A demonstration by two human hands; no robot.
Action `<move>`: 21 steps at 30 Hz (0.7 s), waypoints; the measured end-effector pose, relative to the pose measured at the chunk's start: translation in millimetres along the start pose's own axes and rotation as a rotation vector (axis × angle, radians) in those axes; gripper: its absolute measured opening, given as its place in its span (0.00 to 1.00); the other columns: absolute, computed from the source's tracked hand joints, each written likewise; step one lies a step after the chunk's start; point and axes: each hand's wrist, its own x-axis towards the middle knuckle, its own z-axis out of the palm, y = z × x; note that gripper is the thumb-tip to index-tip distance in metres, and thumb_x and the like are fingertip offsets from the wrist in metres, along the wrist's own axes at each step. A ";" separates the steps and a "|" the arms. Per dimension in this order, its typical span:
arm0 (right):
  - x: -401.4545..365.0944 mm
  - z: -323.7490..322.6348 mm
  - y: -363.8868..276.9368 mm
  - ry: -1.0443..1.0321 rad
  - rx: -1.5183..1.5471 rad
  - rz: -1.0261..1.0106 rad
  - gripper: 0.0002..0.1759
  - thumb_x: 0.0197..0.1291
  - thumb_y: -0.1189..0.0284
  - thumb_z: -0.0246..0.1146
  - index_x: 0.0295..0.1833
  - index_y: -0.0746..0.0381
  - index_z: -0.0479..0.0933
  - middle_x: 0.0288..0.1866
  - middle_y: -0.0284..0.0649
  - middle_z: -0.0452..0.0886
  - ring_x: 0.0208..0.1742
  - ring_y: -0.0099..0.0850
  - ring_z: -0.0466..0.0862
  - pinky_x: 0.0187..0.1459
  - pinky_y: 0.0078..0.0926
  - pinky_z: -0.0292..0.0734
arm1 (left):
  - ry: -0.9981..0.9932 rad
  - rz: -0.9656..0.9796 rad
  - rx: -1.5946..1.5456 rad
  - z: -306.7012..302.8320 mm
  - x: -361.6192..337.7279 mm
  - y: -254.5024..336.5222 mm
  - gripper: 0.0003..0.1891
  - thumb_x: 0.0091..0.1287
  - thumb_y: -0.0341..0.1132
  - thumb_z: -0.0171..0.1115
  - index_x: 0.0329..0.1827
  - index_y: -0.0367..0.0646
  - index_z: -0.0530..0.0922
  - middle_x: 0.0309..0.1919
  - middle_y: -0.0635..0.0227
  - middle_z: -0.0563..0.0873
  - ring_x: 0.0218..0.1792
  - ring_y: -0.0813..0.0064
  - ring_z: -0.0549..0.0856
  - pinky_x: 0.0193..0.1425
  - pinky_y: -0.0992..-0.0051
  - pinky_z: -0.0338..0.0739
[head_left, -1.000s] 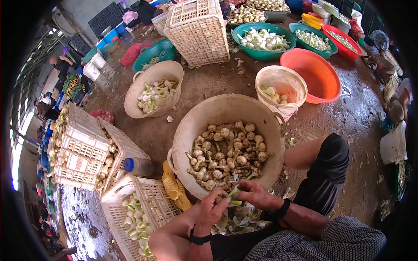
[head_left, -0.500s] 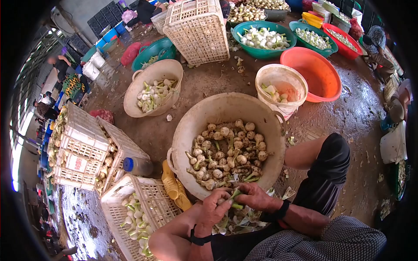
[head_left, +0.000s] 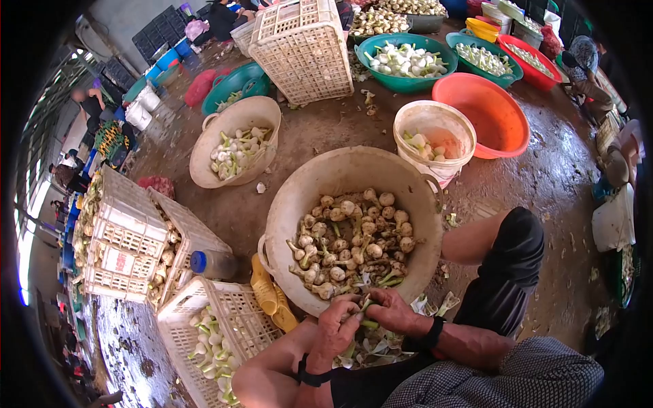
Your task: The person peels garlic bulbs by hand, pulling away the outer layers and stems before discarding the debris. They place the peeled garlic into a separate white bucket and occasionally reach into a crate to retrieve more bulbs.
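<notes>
In front of you at the centre, the big tub [head_left: 343,168] looks like matt plastic, scuffed and soiled, and the bulbs [head_left: 337,273] inside have rough, earthy skins. The green stem [head_left: 369,324] at lower centre looks smooth. Toward upper right you see an orange basin [head_left: 495,115] of smooth plastic with a soft sheen. The upper-centre crate [head_left: 303,64] is dull, grimy plastic lattice. At left, your jar [head_left: 222,265] looks clear and smooth. Your shirt [head_left: 520,374], lower right, is matt patterned cloth; the floor [head_left: 541,146] shines wetly at right.
</notes>
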 end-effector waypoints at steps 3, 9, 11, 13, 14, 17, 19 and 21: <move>2.1 3.5 -3.9 0.078 0.104 0.083 0.11 0.56 0.75 0.58 0.43 0.66 0.78 0.31 0.30 0.78 0.29 0.17 0.74 0.30 0.19 0.71 | 0.018 -0.181 -0.321 -1.3 -3.0 5.5 0.04 0.64 0.25 0.60 0.39 0.34 0.76 0.55 0.60 0.81 0.43 0.73 0.82 0.47 0.74 0.77; 7.6 -5.3 -2.2 0.147 0.213 0.215 0.09 0.56 0.76 0.59 0.41 0.66 0.79 0.28 0.31 0.78 0.25 0.18 0.74 0.26 0.20 0.69 | 0.176 -0.075 -0.636 0.7 -3.9 -8.9 0.06 0.66 0.26 0.59 0.44 0.37 0.77 0.51 0.57 0.81 0.47 0.67 0.82 0.60 0.66 0.75; 5.8 -7.7 3.1 0.030 0.119 0.198 0.09 0.56 0.76 0.59 0.42 0.66 0.79 0.27 0.31 0.78 0.25 0.18 0.73 0.25 0.20 0.67 | 0.183 -0.110 -0.737 -1.9 -3.4 -1.5 0.07 0.66 0.26 0.59 0.45 0.36 0.77 0.49 0.56 0.82 0.47 0.66 0.83 0.59 0.63 0.76; 5.4 -5.2 7.0 0.019 0.088 0.221 0.09 0.55 0.76 0.59 0.41 0.66 0.79 0.27 0.31 0.78 0.24 0.18 0.73 0.24 0.20 0.67 | 0.189 -0.144 -0.837 -5.6 -3.1 3.7 0.07 0.66 0.26 0.58 0.46 0.36 0.76 0.47 0.56 0.82 0.48 0.64 0.83 0.59 0.60 0.77; 5.2 -4.0 9.4 0.007 0.055 0.244 0.08 0.55 0.76 0.59 0.41 0.66 0.79 0.27 0.31 0.77 0.24 0.18 0.72 0.24 0.20 0.67 | 0.225 -0.109 -0.905 -7.6 -3.3 5.0 0.08 0.67 0.27 0.59 0.46 0.35 0.76 0.46 0.55 0.83 0.47 0.63 0.83 0.57 0.60 0.77; 4.3 -4.9 5.7 0.011 0.097 0.297 0.08 0.58 0.76 0.59 0.42 0.66 0.78 0.27 0.33 0.78 0.23 0.20 0.76 0.24 0.21 0.71 | 0.318 -0.065 -0.950 -20.7 -4.6 2.1 0.09 0.67 0.28 0.58 0.47 0.34 0.75 0.45 0.55 0.83 0.46 0.61 0.84 0.55 0.60 0.79; 3.9 -5.9 -2.3 0.000 0.113 0.335 0.08 0.59 0.76 0.59 0.43 0.67 0.77 0.28 0.34 0.79 0.23 0.22 0.77 0.25 0.22 0.73 | 0.413 -0.077 -0.874 -25.1 -5.8 1.7 0.09 0.68 0.30 0.58 0.47 0.33 0.76 0.44 0.54 0.83 0.43 0.62 0.84 0.53 0.61 0.79; 5.3 -8.9 -9.7 0.000 0.296 0.370 0.09 0.61 0.75 0.60 0.46 0.67 0.76 0.31 0.37 0.80 0.24 0.25 0.80 0.27 0.25 0.77 | 0.431 -0.156 -0.837 -28.0 -5.0 -4.5 0.10 0.68 0.30 0.57 0.47 0.32 0.77 0.44 0.54 0.83 0.43 0.63 0.84 0.53 0.63 0.79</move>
